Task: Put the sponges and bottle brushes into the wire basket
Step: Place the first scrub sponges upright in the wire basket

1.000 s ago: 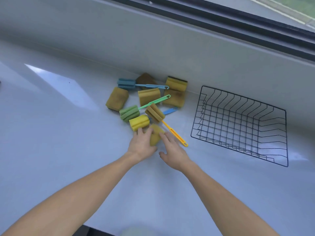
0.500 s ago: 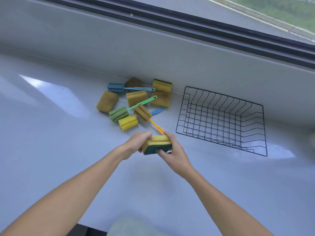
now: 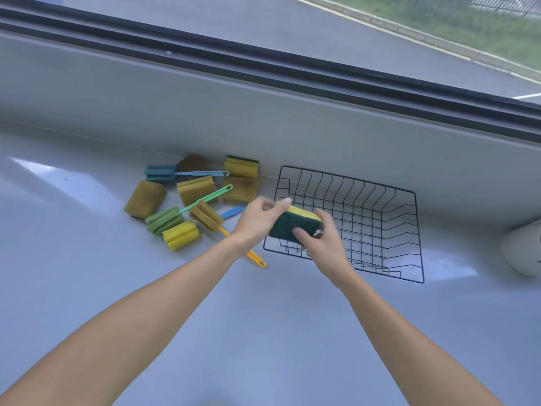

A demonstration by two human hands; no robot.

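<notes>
Glossy white counter (image 3: 87,288) ran under a window sill; near half was bare. Both hands, left (image 3: 257,221) and right (image 3: 319,244), gripped one sponge (image 3: 292,225) over the basket's (image 3: 409,235) left rim. Other sponges and brushes (image 3: 190,197) sat clustered just left of the basket by the wall.

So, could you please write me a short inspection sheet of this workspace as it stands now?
Surface: grey countertop, glossy, window glare.
Job's things: wire basket holds nothing yet; yellow-green sponge held over its left edge; other sponges and bottle brushes heaped to its left.
Clutter: white object at right edge, cut off.
Hands: left hand and right hand both grip the sponge.
Cables: nothing seen.
Surroundings: window frame, road and grass outside.
</notes>
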